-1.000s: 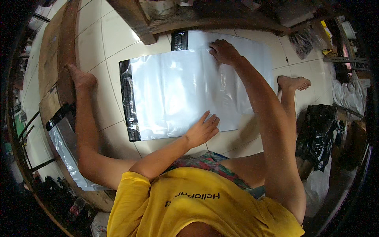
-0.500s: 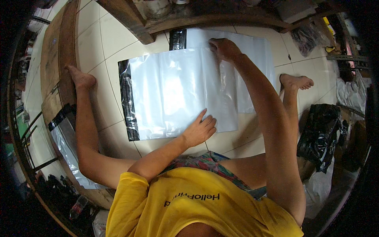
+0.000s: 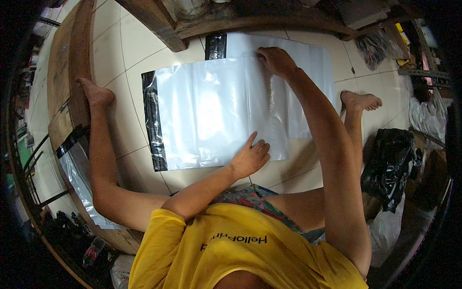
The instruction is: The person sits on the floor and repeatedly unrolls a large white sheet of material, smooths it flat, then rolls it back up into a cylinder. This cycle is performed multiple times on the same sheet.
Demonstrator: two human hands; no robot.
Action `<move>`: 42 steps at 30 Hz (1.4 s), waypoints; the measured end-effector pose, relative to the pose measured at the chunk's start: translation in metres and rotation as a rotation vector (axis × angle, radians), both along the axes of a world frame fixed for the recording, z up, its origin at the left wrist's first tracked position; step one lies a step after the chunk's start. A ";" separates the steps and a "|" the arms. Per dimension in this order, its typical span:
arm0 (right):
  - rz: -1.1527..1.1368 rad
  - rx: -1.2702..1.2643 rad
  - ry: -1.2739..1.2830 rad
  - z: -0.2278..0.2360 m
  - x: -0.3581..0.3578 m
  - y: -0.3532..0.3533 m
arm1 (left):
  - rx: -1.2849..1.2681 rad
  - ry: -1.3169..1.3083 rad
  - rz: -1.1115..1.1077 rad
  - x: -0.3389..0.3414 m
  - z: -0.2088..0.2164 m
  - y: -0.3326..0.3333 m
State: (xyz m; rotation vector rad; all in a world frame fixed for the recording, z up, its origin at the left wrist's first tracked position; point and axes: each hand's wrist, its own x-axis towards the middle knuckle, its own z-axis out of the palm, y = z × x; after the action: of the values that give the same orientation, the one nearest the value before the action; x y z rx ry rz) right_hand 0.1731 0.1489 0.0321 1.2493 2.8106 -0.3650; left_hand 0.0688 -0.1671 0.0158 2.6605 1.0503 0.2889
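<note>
A wide silver-white plastic mailing bag (image 3: 207, 111) with a black strip along its left edge lies flat on the floor before me. It overlaps a second bag of the same kind (image 3: 313, 62), which sticks out behind it to the right. My left hand (image 3: 251, 158) rests on the front bag near its lower right part, index finger stretched forward and the others loosely bent. At the far edge of that bag, my right hand (image 3: 278, 62) has its fingers closed on the plastic; the fingertips are partly hidden.
My bare legs spread to both sides. A wooden bench (image 3: 62, 86) runs along the left, with another mailing bag (image 3: 82, 173) against it. Wooden furniture (image 3: 260, 26) stands at the far side. Black plastic packaging (image 3: 390, 164) lies at right, below a white plastic bag (image 3: 428, 115).
My left hand has slid slightly to the right over the front bag. My right hand stays at the bag's far edge, and the bags have hardly shifted.
</note>
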 end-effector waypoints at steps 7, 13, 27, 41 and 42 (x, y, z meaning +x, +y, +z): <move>0.049 0.176 0.217 0.001 -0.004 -0.033 | 0.000 -0.031 0.018 -0.012 0.003 -0.010; 0.312 -0.218 0.108 0.014 0.029 -0.211 | -0.062 0.102 0.138 -0.081 0.017 -0.061; 0.267 0.232 -0.018 -0.008 0.012 -0.335 | -0.046 0.216 0.173 -0.094 0.016 -0.058; -0.155 0.141 -0.114 -0.054 -0.033 -0.347 | -0.159 0.094 0.215 -0.119 0.013 -0.044; -0.179 0.207 -0.154 -0.049 -0.034 -0.350 | -0.176 0.143 0.214 -0.119 0.009 -0.043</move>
State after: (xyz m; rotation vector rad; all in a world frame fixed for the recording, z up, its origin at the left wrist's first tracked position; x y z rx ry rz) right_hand 0.1391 -0.2011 -0.0173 1.5032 2.6690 0.0184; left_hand -0.0501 -0.2097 0.0251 2.4446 1.3414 0.0434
